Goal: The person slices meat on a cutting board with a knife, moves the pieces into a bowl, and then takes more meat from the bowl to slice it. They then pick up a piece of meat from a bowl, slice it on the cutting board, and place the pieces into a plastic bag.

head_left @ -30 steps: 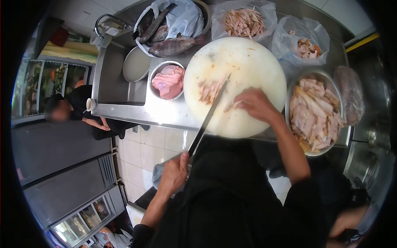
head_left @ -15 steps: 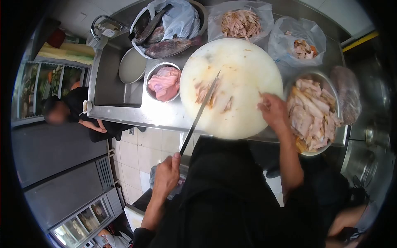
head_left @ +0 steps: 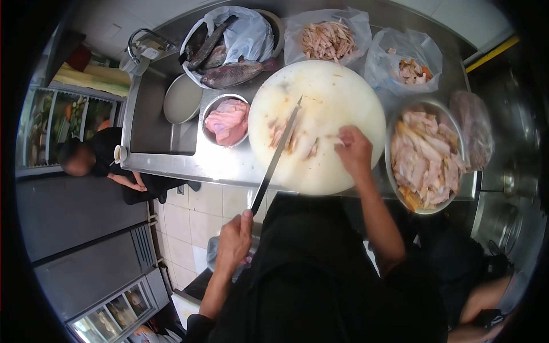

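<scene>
My left hand (head_left: 235, 235) is closed round the black handle of a long knife (head_left: 280, 147). The blade slants up across the round white cutting board (head_left: 320, 77), its tip near the board's middle. Small cut strips of meat (head_left: 280, 135) lie beside and partly behind the blade. Over the board's right part, my right hand (head_left: 354, 150) is pinched on what looks like a pale strip of meat (head_left: 329, 139), slightly blurred. Right of that hand, a metal bowl (head_left: 390, 166) holds large pieces of sliced meat (head_left: 426, 154).
Behind the board lie a bag of cut strips (head_left: 327, 40) and a bag of scraps (head_left: 413, 71). Leftward are a bowl of raw pink meat (head_left: 227, 122), bagged fish (head_left: 231, 74) and a sink (head_left: 150, 108). A wrapped bundle (head_left: 472, 128) lies far right. Someone in black (head_left: 106, 148) sits at left.
My right hand has moved left from the board's right edge, further over the board, with a pale strip now showing at its fingertips. The knife stays nearly in place. The view has shifted slightly.
</scene>
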`<state>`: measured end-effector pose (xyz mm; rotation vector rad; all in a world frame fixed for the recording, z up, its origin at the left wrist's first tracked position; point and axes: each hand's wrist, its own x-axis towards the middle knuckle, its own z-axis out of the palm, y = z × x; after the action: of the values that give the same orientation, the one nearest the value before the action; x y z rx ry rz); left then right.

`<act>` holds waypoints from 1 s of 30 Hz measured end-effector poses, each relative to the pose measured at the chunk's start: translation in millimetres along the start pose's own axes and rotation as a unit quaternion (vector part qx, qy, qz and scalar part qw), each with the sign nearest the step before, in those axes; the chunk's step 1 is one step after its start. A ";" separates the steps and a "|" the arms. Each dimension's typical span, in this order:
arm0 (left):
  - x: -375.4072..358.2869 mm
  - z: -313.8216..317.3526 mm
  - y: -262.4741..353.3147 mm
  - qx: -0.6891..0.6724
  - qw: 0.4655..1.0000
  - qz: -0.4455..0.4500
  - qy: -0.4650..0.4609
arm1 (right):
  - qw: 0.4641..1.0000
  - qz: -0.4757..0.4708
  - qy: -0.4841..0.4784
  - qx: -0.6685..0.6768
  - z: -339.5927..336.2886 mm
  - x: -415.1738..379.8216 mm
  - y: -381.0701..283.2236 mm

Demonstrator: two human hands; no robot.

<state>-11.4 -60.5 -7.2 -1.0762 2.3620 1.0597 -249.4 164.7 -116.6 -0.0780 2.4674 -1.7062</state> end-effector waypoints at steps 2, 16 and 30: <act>0.6 -0.6 -3.2 -0.009 1.000 -0.003 0.005 | 0.991 0.045 -0.039 0.116 4.6 4.4 3.4; -15.4 2.1 12.9 0.046 0.997 0.009 -0.062 | 0.953 -0.248 -0.081 -0.152 -38.3 -6.9 -0.6; -22.7 -1.5 4.2 0.120 0.982 0.065 -0.130 | 0.935 -0.312 0.001 -0.169 -9.2 -33.2 25.7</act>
<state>0.3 -48.4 8.5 -0.6617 2.2969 0.8681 -217.0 186.4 -134.5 -0.9903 2.9042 -1.4042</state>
